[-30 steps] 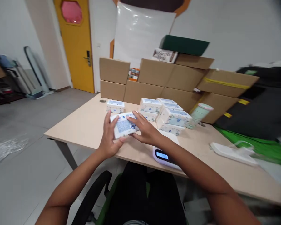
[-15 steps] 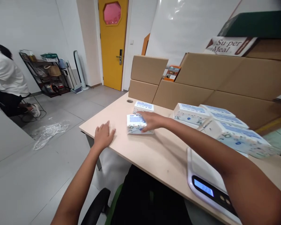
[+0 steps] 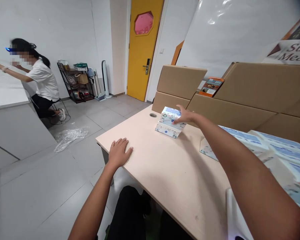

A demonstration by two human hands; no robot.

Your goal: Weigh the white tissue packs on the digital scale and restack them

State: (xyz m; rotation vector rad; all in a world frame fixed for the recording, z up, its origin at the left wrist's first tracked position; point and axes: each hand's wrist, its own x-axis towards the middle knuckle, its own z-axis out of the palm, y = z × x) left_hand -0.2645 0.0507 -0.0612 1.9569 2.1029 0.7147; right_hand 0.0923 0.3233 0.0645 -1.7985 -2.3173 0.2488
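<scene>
My right hand (image 3: 185, 115) grips a white tissue pack (image 3: 168, 116) with blue lettering and a leaf print, thumb on its front side. Directly under it is a second tissue pack (image 3: 167, 130), resting on the table; whether the two touch all along is hard to tell. Flat on the tabletop near the left edge lies my left hand (image 3: 120, 152), fingers spread, holding nothing. More tissue packs (image 3: 287, 146) are grouped at the right, partly hidden by my right forearm.
Cardboard boxes (image 3: 252, 83) line the table's back. A white scale (image 3: 236, 213) is at the lower right, mostly covered by my arm. A person (image 3: 45, 76) sits at another desk on the left. Crumpled clear plastic (image 3: 71, 137) lies on the floor.
My right hand has raised its tissue pack from the tabletop and set it over the pack behind. My left hand stays flat on the table. The view has turned left.
</scene>
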